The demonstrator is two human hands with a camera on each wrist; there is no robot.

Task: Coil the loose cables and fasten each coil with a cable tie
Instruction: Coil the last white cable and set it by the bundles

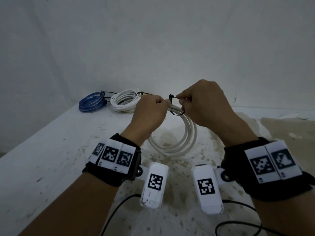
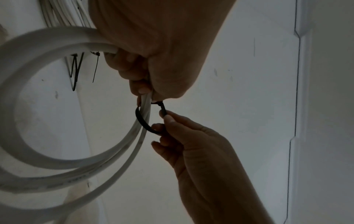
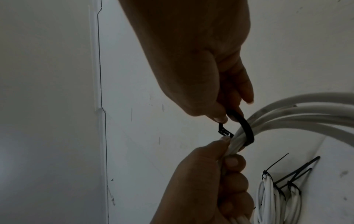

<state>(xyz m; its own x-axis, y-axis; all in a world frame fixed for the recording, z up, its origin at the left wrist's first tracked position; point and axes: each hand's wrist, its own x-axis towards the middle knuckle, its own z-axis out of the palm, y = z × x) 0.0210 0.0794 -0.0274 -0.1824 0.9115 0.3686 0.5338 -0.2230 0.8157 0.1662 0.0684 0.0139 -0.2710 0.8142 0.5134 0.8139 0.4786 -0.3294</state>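
A white cable coil (image 1: 177,138) is held up on edge above the white table (image 1: 51,159). My left hand (image 1: 150,113) grips the top of the coil (image 2: 57,106), fingers curled round the strands (image 3: 235,145). A black cable tie (image 1: 177,113) loops loosely around those strands (image 2: 141,119), its head (image 3: 282,132) by my left thumb. My right hand (image 1: 202,103) pinches the tie's strap (image 3: 241,121) between thumb and forefinger (image 2: 168,119), just right of my left hand.
At the table's back left lie a blue coil (image 1: 91,103) and a white coil (image 1: 124,103), each bound with black ties (image 3: 275,178). A pale wall (image 1: 153,40) rises behind. Black wires (image 1: 119,212) trail from the wrist cameras at the near edge.
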